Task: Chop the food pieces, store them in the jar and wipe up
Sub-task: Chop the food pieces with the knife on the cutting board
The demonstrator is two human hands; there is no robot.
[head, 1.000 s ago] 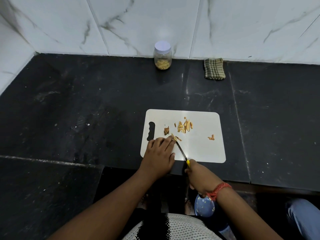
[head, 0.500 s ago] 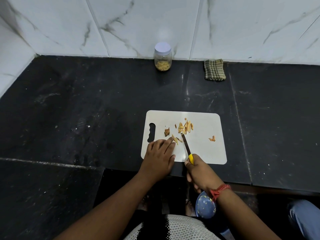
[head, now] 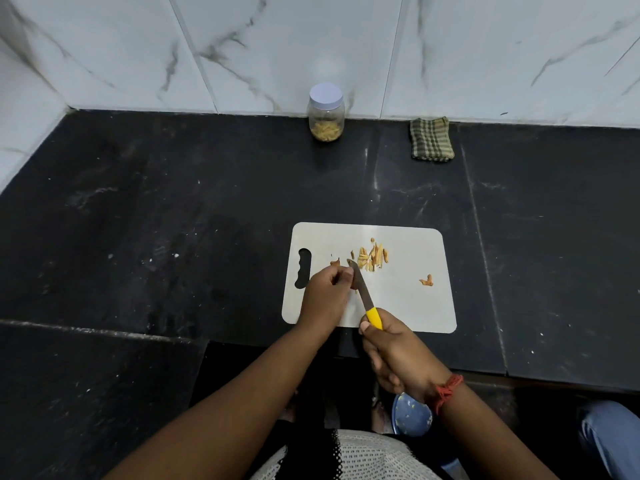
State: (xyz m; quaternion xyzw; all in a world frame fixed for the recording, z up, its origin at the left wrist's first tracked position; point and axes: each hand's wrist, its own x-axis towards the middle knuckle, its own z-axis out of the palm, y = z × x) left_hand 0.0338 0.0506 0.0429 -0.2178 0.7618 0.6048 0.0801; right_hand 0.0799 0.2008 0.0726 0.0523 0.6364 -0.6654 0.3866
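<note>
A white cutting board (head: 408,306) lies on the black counter. Chopped tan food strips (head: 373,258) are piled near its middle, one scrap (head: 427,280) lies to the right and another scrap (head: 334,262) sits near the handle hole. My right hand (head: 394,351) grips the yellow handle of a knife (head: 362,289) whose blade points up-left over the board. My left hand (head: 327,292) has its fingers curled, with the fingertips against the blade's left side, and seems to pinch a small food piece there. The lidded jar (head: 326,114) holds some pieces at the back wall.
A folded green checked cloth (head: 431,138) lies at the back right by the wall. A blue bowl (head: 411,415) sits below the counter edge near my right wrist. Marble wall tiles close off the back and the left side.
My left hand lifted from pressing pieces flat and curled its fingers at the blade. The knife swung forward and left, with its tip now near the pile.
</note>
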